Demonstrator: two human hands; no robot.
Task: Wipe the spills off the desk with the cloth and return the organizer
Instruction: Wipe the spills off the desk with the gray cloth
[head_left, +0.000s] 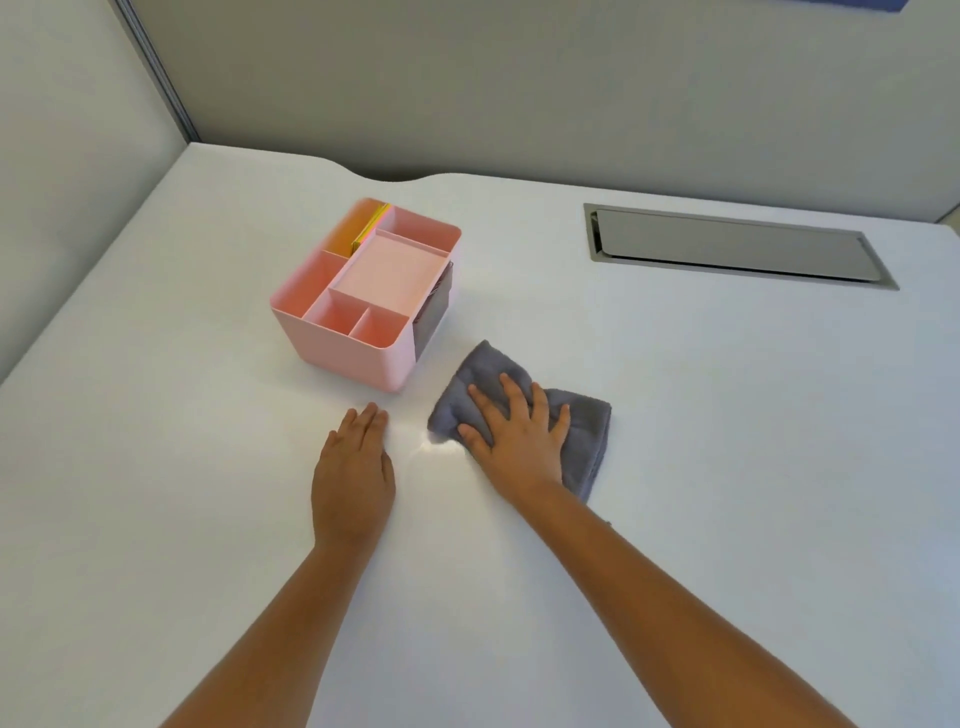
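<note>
Right hand (519, 436) flat on folded grey terry cloth (582, 441), fingers (511, 392) spread, pressing it to white surface (727, 467). Left hand (353, 467) flat beside it, fingers together, holding nothing. Pink plastic compartment organizer (363, 296) stands just beyond both hands. No spill discernible. Judgement: keep palm pressure even, overlapping strokes, stay clear of organizer base

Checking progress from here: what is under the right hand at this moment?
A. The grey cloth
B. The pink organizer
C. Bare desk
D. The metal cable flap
A: the right hand lies flat with fingers spread on the grey cloth, to the right of the pink organizer.
</note>
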